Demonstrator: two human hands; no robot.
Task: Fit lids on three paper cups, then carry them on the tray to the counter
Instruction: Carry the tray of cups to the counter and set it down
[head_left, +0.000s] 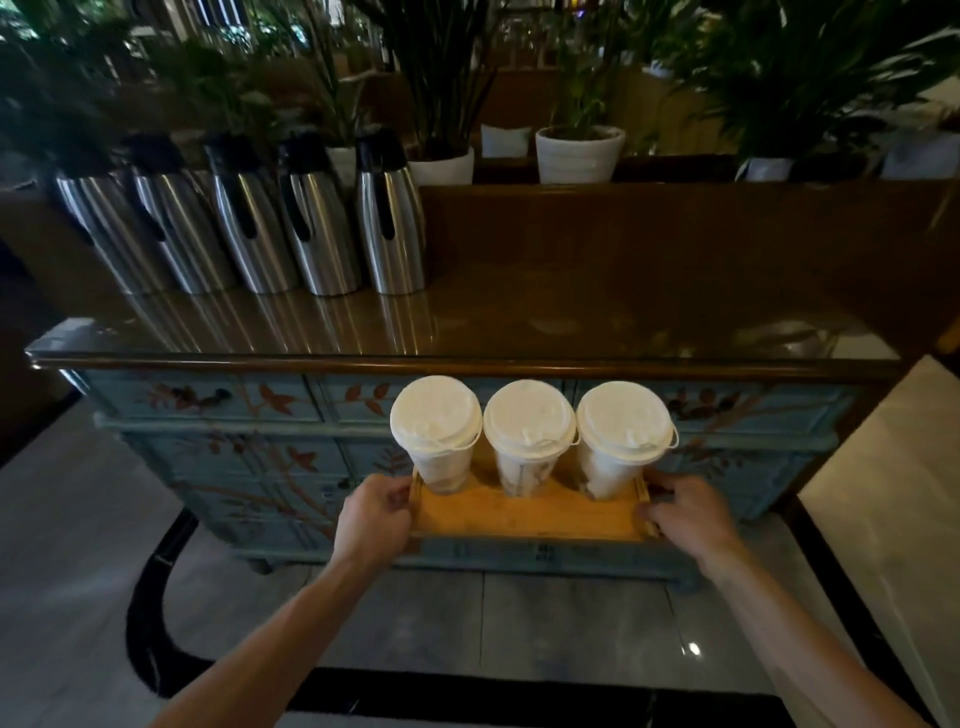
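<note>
A small wooden tray (524, 517) hangs in the air in front of a painted blue cabinet, below the level of its dark counter top (571, 312). Three white paper cups stand in a row on the tray, each with a white lid on: left cup (435, 415), middle cup (529, 421), right cup (624, 422). My left hand (375, 519) grips the tray's left end. At the tray's right end, my right hand (688, 512) holds on with the thumb over the rim.
Several steel thermos jugs (311, 218) stand in a row on the left part of the counter. Potted plants (579, 150) line a ledge behind it. A pale table edge (893, 493) is at the right. Tiled floor lies below.
</note>
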